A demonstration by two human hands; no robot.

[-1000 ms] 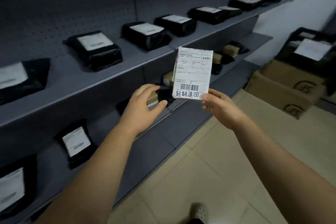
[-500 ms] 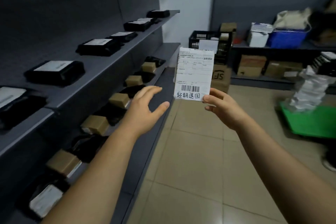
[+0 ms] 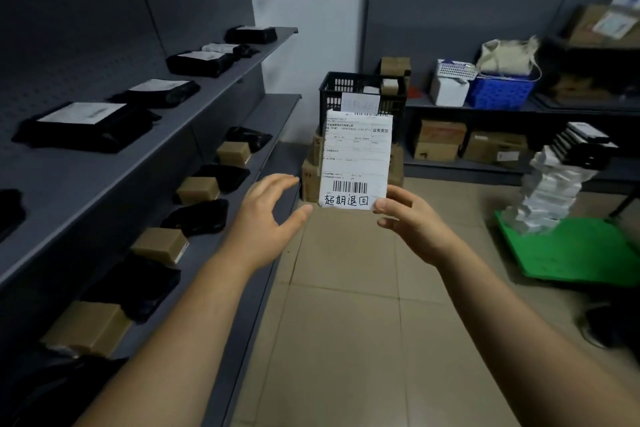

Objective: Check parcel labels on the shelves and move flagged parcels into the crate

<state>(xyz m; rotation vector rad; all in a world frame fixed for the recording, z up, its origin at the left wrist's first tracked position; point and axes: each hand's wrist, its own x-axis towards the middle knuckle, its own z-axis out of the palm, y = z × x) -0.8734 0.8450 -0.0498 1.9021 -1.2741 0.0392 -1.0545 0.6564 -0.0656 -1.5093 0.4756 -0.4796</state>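
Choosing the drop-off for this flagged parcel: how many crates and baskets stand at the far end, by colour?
black crate: 1
blue basket: 1
white basket: 1
Total: 3

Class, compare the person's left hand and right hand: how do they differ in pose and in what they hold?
The right hand pinches the labelled parcel by its lower corner; the left hand holds nothing. The left hand's fingers are spread and open; the right hand's are curled. Both are raised at similar height, flanking the parcel.
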